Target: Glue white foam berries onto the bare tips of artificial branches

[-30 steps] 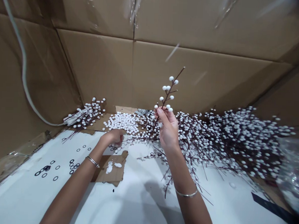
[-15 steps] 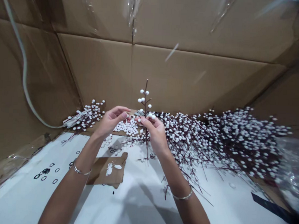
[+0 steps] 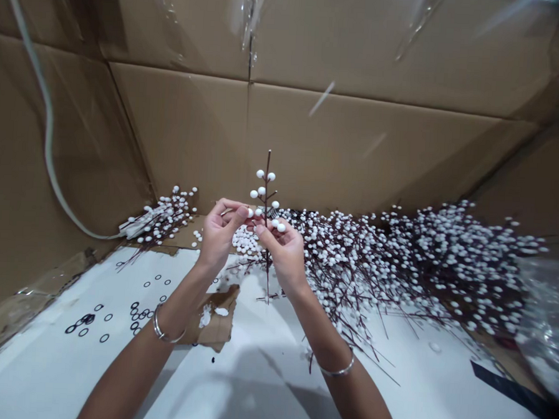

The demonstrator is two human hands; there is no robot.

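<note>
My right hand (image 3: pixel 281 253) holds a dark berry sprig (image 3: pixel 266 193) upright by its stem, white foam balls dotted along its short twigs. My left hand (image 3: pixel 219 234) is raised beside it, thumb and forefinger pinched together at a twig on the sprig's left side; what sits between the fingertips is too small to make out. Both hands hover above a white table (image 3: pixel 251 383). Behind them lies a heap of loose white foam balls (image 3: pixel 240 239).
A big pile of white-berried branches (image 3: pixel 421 267) covers the table's right side. A small bundle of sprigs (image 3: pixel 159 219) lies back left. Black rubber rings (image 3: pixel 110 313) are scattered at the left, with a torn cardboard scrap (image 3: pixel 212 325) beside them. Cardboard walls enclose the table.
My left hand rose from the heap of loose balls and came to the sprig. My right hand brought the sprig lower and to the left, turning it upright.
</note>
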